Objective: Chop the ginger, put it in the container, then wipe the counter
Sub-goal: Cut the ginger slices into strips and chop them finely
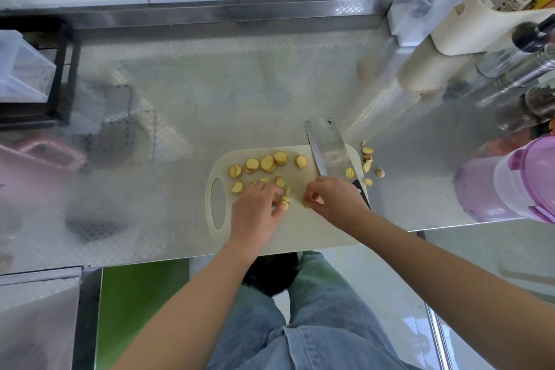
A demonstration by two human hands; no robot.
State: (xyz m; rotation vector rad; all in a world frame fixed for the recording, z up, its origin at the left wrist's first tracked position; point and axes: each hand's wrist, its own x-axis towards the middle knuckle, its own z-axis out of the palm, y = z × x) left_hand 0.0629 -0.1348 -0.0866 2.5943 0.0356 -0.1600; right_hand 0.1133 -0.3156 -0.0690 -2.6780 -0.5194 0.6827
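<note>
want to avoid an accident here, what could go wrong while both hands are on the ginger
1. The cleaver lies on the cutting board right beside the right hand; a careless reach could meet the blade.
2. The board sits at the front edge of the counter; ginger slices swept by the left hand might fall off.

Left hand (255,210), right hand (336,198) pinch ginger (267,164) (cleaver (329,150) beside).

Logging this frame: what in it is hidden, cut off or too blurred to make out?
Head view only.
- Ginger slices: some hidden under the left hand.
- Right hand: curled fingers hide whether it holds a piece.
- Cleaver: handle partly covered by the right hand.
- Container: cut off by the right edge.
- Pink object, left: blurred.
</note>
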